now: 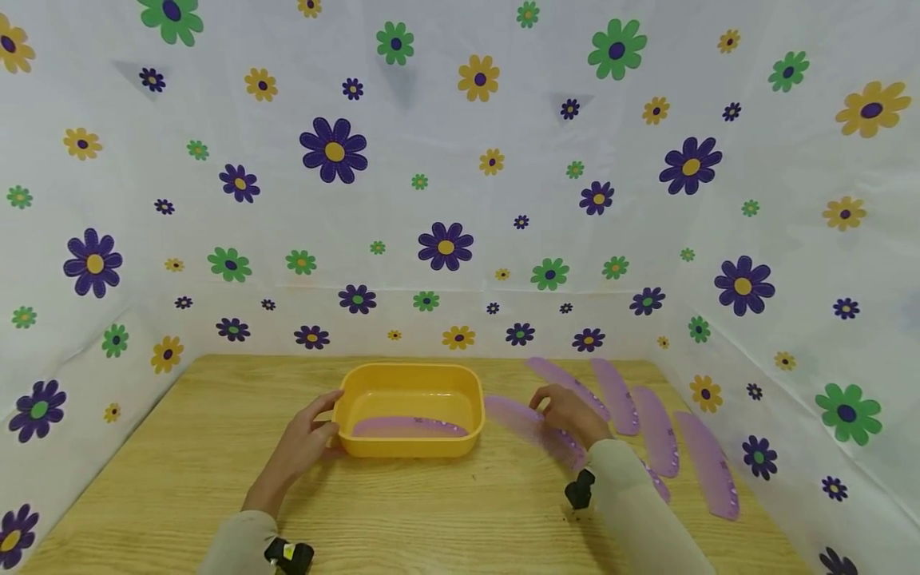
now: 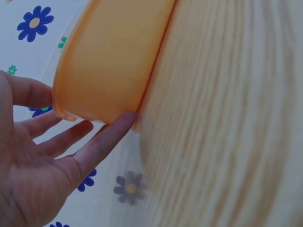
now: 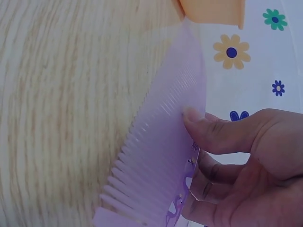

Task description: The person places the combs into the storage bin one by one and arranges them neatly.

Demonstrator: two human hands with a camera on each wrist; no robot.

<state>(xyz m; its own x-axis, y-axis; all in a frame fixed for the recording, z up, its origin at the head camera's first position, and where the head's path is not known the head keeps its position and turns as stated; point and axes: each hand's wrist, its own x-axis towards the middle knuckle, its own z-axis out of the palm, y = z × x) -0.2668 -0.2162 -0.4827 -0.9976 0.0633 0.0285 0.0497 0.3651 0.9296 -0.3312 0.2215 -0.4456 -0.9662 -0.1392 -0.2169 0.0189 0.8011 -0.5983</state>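
A person's right hand pinches a purple comb between thumb and fingers, holding it just right of a yellow tub on a wooden table. The left hand, fingers spread and straight, rests against the tub's left wall. A second comb lies inside the tub, while more combs lie in a row on the table's right side, beneath flower-printed sheeting
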